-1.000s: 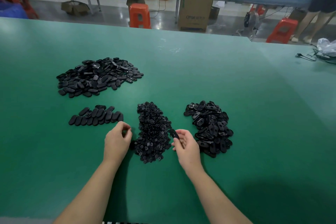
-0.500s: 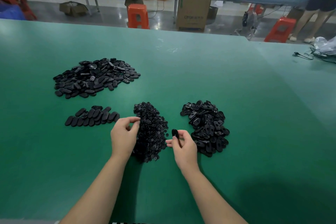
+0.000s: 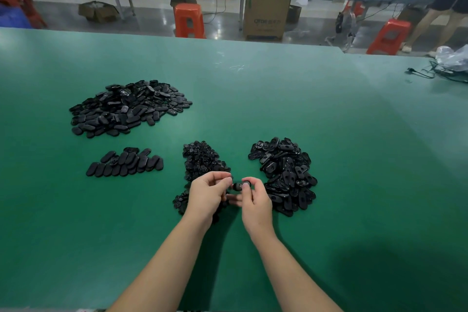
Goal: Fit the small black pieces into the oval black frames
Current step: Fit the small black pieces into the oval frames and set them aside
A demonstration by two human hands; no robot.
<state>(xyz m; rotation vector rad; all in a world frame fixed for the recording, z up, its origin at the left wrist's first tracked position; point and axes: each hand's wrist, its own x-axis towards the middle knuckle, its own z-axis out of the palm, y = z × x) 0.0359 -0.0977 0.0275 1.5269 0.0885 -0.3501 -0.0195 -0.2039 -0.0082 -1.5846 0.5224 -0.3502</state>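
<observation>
Left hand (image 3: pixel 208 192) covers the near part of the heap of small pieces (image 3: pixel 202 159), and whatever its fingers pinch is hidden. Beside that heap, the oval frame (image 3: pixel 240 185) mostly vanishes under the right hand (image 3: pixel 254 201). Both forearms run off the bottom edge.

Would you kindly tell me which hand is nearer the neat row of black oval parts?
Left. The left hand sits right of the row; the right hand lies farther right.
</observation>
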